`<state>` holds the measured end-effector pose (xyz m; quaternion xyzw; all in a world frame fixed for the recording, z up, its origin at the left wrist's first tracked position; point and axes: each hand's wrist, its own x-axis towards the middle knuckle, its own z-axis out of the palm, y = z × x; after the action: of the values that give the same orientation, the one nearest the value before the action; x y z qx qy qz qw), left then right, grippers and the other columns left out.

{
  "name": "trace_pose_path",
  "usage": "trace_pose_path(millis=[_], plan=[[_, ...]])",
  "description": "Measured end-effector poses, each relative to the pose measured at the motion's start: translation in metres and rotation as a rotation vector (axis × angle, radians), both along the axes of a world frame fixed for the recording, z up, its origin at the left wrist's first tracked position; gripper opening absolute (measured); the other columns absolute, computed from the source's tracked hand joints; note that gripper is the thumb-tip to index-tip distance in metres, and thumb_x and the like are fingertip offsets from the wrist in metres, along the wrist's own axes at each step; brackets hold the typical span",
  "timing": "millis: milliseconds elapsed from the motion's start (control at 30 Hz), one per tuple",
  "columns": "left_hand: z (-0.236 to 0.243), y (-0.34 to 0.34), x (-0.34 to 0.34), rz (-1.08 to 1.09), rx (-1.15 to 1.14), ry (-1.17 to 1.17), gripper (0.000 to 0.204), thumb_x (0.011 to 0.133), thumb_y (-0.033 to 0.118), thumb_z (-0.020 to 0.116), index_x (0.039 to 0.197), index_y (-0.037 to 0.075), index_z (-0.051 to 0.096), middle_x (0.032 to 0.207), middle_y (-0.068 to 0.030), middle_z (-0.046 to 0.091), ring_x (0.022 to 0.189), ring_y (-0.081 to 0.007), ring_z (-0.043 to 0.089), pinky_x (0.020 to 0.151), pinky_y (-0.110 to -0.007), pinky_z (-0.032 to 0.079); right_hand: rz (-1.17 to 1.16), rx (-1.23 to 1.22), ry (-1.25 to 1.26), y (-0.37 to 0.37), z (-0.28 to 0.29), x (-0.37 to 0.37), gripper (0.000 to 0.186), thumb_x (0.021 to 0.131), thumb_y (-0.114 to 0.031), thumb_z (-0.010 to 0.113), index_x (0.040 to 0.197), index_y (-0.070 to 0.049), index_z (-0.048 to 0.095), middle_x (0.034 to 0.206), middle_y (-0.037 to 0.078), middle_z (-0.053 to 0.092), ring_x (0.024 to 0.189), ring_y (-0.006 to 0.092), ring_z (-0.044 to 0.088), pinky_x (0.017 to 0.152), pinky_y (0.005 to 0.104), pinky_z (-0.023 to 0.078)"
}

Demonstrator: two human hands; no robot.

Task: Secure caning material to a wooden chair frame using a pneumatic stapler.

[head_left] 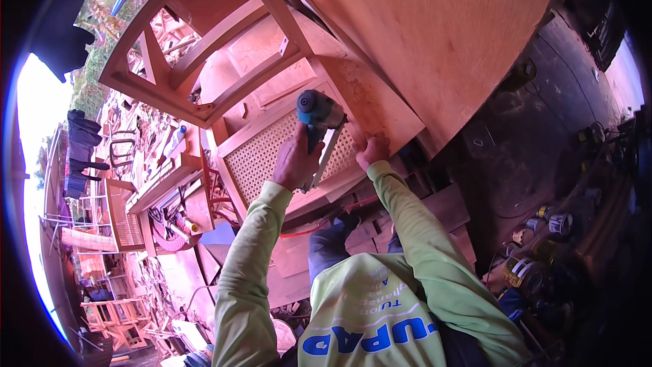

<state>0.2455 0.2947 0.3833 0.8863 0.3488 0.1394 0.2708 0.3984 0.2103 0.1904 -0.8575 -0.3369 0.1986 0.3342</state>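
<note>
In my left hand [296, 164] is an air nail gun [319, 112] with a dark rounded head and a long slanted magazine; the fingers wrap round its handle. The gun's nose end points to the right, close to the side rail of a wooden chair frame [234, 139]. Woven cane [261, 162] fills the panel beneath the gun. My right hand [373, 149] is closed at the panel's right edge, fingers curled against the wood near the gun's nose. The fastener and the exact contact point are hidden.
A curved wooden frame [197, 71] rises beyond the panel. Large plywood sheets [435, 34] stand at the upper right. Tools and timber [166, 183] lie to the left, beside another cane-panelled piece [125, 214]. Several cans [560, 223] sit on the dark floor at right.
</note>
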Motion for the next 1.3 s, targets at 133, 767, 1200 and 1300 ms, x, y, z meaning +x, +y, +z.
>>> trace_pose_path(millis=[133,767,1200,1300], plan=[[0.017,-0.019,-0.035,0.309,-0.334,-0.138,0.051,0.095,0.016,0.072,0.139,0.008,0.047,0.085,-0.0191,0.07,0.067,-0.0325,0.07,0.059,-0.047,0.053,-0.015,0.077,-0.006,0.0,-0.008,0.0,0.043,0.083,-0.035,0.082,0.114,-0.008,0.068,0.123,0.018,0.056,0.118,0.0428,0.055,0.096,0.0595,0.05],[0.068,-0.087,-0.234,0.929,-0.356,-0.8,0.029,0.101,0.006,0.065,0.128,0.002,0.054,0.111,-0.0081,0.07,0.061,-0.0131,0.062,0.053,-0.029,0.053,0.903,0.605,-0.593,0.176,0.092,-0.033,0.073,0.084,-0.035,0.08,0.143,0.0,0.055,0.145,0.018,0.054,0.136,0.0379,0.049,0.121,0.0519,0.034],[0.055,-0.046,-0.263,1.027,-0.403,-0.778,0.034,0.101,0.004,0.061,0.132,-0.001,0.051,0.126,-0.0169,0.07,0.059,-0.014,0.062,0.053,-0.027,0.052,0.902,0.507,-0.637,0.212,0.057,-0.061,0.066,0.087,-0.048,0.074,0.134,-0.002,0.062,0.118,0.012,0.064,0.11,0.0332,0.06,0.102,0.0486,0.045],[0.053,-0.029,-0.26,1.001,-0.45,-0.779,0.033,0.101,0.004,0.061,0.132,-0.002,0.05,0.126,-0.0173,0.069,0.059,-0.0135,0.062,0.052,-0.027,0.052,0.895,0.497,-0.67,0.21,0.063,-0.062,0.064,0.087,-0.048,0.073,0.13,-0.002,0.064,0.114,0.012,0.065,0.108,0.0324,0.06,0.1,0.048,0.045]])
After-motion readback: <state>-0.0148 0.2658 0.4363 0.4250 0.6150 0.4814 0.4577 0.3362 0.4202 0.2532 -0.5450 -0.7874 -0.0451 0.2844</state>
